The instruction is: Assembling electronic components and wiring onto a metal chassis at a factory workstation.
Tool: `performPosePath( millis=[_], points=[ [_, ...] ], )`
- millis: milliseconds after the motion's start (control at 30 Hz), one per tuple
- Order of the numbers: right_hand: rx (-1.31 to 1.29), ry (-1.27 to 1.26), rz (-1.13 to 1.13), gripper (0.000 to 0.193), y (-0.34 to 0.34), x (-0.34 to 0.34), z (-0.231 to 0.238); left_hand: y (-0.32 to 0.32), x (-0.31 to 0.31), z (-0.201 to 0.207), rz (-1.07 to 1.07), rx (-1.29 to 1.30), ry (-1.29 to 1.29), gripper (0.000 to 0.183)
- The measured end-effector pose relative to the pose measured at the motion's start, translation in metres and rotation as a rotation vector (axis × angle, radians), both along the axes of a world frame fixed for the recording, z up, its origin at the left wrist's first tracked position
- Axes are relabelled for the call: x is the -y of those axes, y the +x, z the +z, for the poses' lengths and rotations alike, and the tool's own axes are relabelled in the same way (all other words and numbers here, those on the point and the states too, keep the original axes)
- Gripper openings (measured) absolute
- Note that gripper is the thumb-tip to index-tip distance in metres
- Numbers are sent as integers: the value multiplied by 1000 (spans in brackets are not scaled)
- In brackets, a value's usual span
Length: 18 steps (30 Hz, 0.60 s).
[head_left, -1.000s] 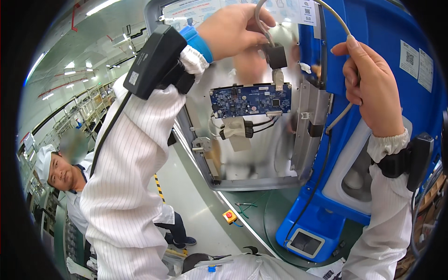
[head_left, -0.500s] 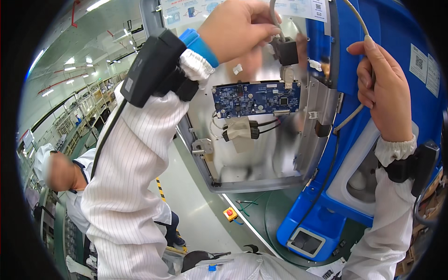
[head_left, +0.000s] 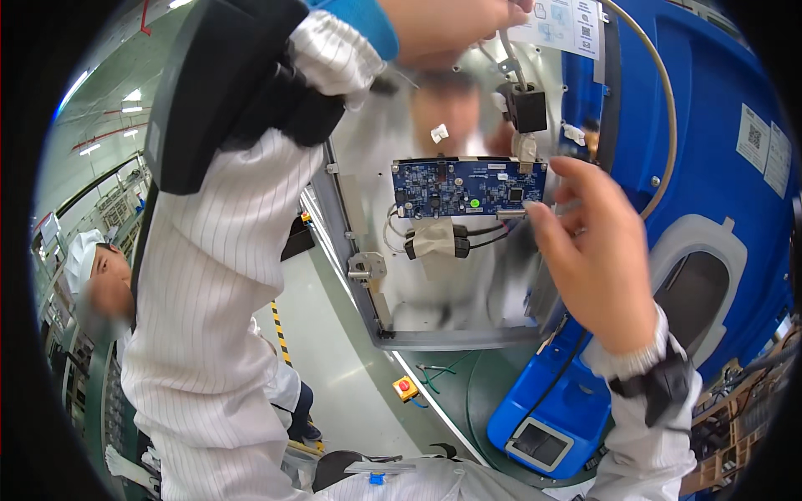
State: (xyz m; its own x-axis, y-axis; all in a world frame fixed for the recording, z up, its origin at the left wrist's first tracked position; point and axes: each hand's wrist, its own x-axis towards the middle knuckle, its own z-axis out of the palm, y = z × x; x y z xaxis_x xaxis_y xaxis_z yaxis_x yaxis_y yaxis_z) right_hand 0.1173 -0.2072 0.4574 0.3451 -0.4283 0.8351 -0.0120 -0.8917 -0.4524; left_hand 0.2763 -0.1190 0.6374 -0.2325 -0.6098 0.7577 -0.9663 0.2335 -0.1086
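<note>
At the top, my left hand (head_left: 455, 29) is closed, its fingertips pinching the grey cable (head_left: 511, 52), partly cut off by the picture's edge. Below them the cable enters a black block (head_left: 528, 108), which sits above a taped plug (head_left: 525, 149) at the upper right of a blue circuit board (head_left: 468, 188). The board is fixed inside a shiny metal panel (head_left: 418, 292). My right hand (head_left: 597, 250) is open, thumb and index finger apart, beside the board's right edge. Whether its fingertips touch the board I cannot tell. Under the board, beige tape (head_left: 434, 240) covers black connectors with dark wires.
To the right stands a large blue housing (head_left: 710, 92) with a grey-rimmed opening (head_left: 727, 242). A grey cable loop (head_left: 668, 108) hangs along it. Below are a blue unit with a small screen (head_left: 539, 441), green-handled pliers (head_left: 434, 376) and a yellow-red button box (head_left: 405, 387). Another person (head_left: 92, 267) is at left.
My right hand has let go of the grey cable and moved left and down to the board. My left hand has risen slightly. A green dot now shows on the board.
</note>
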Motion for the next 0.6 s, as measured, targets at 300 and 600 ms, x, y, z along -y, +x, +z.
performPosePath(
  millis=[300,600],
  points=[
    [-17,-3,-297,28,48,41,26,7,9,-6,-176,-100,36,9],
    [16,-12,-388,29,58,46,23,42,35,-15,-213,-304,163,12]
  ],
)
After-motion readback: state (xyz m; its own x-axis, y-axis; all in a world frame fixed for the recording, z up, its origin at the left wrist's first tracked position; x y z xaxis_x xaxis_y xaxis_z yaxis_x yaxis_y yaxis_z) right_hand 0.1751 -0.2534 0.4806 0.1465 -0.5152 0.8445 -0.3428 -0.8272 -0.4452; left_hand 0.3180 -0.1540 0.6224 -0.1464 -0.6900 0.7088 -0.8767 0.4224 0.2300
